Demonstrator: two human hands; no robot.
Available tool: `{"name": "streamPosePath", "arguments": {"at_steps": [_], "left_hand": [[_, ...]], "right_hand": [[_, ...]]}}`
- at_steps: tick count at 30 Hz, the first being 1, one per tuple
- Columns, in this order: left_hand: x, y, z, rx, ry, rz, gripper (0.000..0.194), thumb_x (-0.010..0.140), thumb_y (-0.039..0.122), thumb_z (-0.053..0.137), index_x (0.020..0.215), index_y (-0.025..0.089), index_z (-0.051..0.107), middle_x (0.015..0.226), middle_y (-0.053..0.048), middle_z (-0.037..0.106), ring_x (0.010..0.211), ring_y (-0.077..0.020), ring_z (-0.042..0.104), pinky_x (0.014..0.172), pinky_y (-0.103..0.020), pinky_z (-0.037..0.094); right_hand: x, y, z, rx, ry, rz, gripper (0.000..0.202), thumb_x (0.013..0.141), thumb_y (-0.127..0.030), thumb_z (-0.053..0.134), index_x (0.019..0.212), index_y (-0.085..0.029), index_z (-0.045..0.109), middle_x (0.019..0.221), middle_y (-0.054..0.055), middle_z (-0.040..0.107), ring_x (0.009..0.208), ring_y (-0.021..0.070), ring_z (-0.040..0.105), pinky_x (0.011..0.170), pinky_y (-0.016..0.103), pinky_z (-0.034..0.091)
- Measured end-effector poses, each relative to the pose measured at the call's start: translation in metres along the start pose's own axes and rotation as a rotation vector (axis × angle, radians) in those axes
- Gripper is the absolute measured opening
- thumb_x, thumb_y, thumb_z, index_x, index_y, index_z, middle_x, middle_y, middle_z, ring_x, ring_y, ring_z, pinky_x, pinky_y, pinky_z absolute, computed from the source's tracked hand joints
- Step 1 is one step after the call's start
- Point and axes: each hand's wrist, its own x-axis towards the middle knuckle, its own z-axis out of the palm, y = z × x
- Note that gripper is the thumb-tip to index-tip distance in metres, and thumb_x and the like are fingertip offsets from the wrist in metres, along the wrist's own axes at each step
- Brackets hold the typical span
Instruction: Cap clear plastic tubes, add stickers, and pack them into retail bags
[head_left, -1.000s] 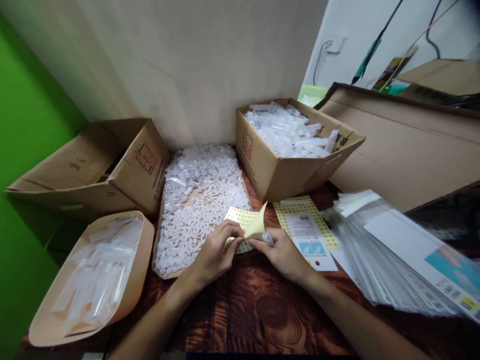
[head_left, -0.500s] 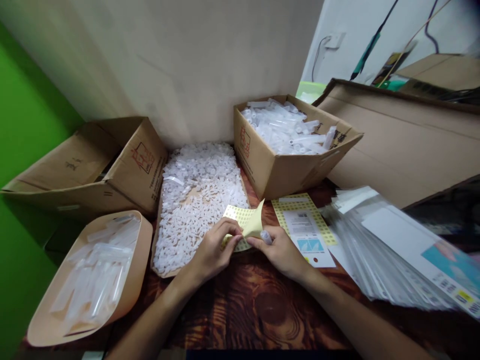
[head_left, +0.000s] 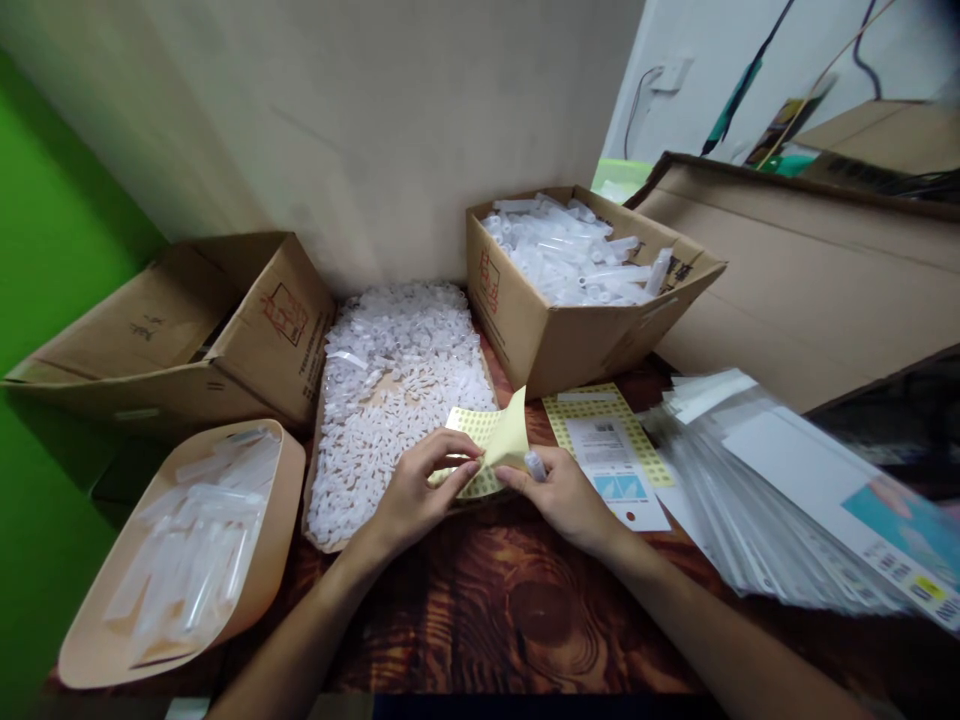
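Observation:
A yellow sticker sheet is bent upward between my two hands, over the front right corner of a tray of small white pieces. My left hand pinches at the sheet's fold with thumb and forefinger; whether a sticker is between them is too small to tell. My right hand is closed, with its thumb at the sheet and a clear plastic tube held in the fingers. Right of it lie another yellow sticker sheet and a printed card.
An orange bin with clear tubes is at the left, below an open cardboard box. Another box full of tubes stands behind the hands. Fanned clear packages lie at the right on the dark wooden table.
My left fingers have shifted slightly left along the sheet. The tube in my right hand has tilted and moved a little. The view has shifted slightly.

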Motion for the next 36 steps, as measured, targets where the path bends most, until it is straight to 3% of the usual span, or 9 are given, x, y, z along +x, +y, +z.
{"name": "streamPosePath", "arguments": {"at_steps": [7,10,18,25,33,36], "left_hand": [[0.0,0.001,0.004,0.211,0.052,0.215,0.009,0.088,0.012,0.07,0.095,0.018,0.071,0.095,-0.006,0.073,0.092,-0.0161,0.069,0.084,-0.029,0.058],[-0.003,0.0,0.006,0.239,0.075,0.245,0.01,0.088,0.01,0.068,0.094,0.018,0.07,0.094,-0.005,0.072,0.091,-0.0154,0.069,0.082,-0.028,0.058],[-0.003,0.002,0.008,0.117,0.025,0.09,0.004,0.094,0.018,0.061,0.094,0.018,0.065,0.096,-0.006,0.065,0.092,-0.0158,0.065,0.08,-0.027,0.058],[0.0,0.005,0.004,-0.069,-0.029,-0.095,0.015,0.098,0.031,0.057,0.097,0.017,0.063,0.103,-0.008,0.061,0.099,-0.0174,0.062,0.088,-0.03,0.054],[0.001,0.011,0.003,0.116,-0.076,0.027,0.011,0.097,0.025,0.057,0.089,0.018,0.061,0.096,-0.007,0.062,0.094,-0.0175,0.061,0.085,-0.03,0.05],[0.001,0.011,0.003,0.05,-0.078,-0.013,0.014,0.097,0.028,0.057,0.088,0.018,0.061,0.103,-0.009,0.061,0.102,-0.0186,0.06,0.09,-0.031,0.049]], "right_hand": [[-0.002,-0.001,0.001,-0.073,0.01,-0.066,0.031,0.083,-0.044,0.066,0.072,-0.015,0.066,0.068,0.001,0.058,0.063,0.0147,0.049,0.059,0.026,0.038],[-0.001,0.0,0.001,-0.078,0.021,-0.072,0.03,0.083,-0.042,0.066,0.07,-0.015,0.065,0.066,0.0,0.057,0.061,0.0139,0.048,0.057,0.025,0.037],[-0.001,-0.002,0.002,-0.033,-0.012,-0.077,0.029,0.084,-0.042,0.066,0.084,-0.014,0.074,0.077,0.004,0.07,0.07,0.0182,0.059,0.067,0.028,0.044],[-0.001,-0.001,0.002,-0.042,-0.012,-0.091,0.028,0.085,-0.042,0.067,0.087,-0.015,0.075,0.08,0.005,0.073,0.072,0.0198,0.061,0.068,0.03,0.045],[-0.003,-0.002,0.002,-0.043,-0.014,-0.091,0.026,0.085,-0.039,0.067,0.078,-0.015,0.071,0.072,0.001,0.067,0.064,0.0151,0.055,0.061,0.026,0.041],[0.0,0.0,0.002,-0.047,0.012,-0.062,0.034,0.086,-0.047,0.065,0.075,-0.014,0.067,0.068,0.001,0.063,0.061,0.0143,0.052,0.057,0.025,0.039]]}}
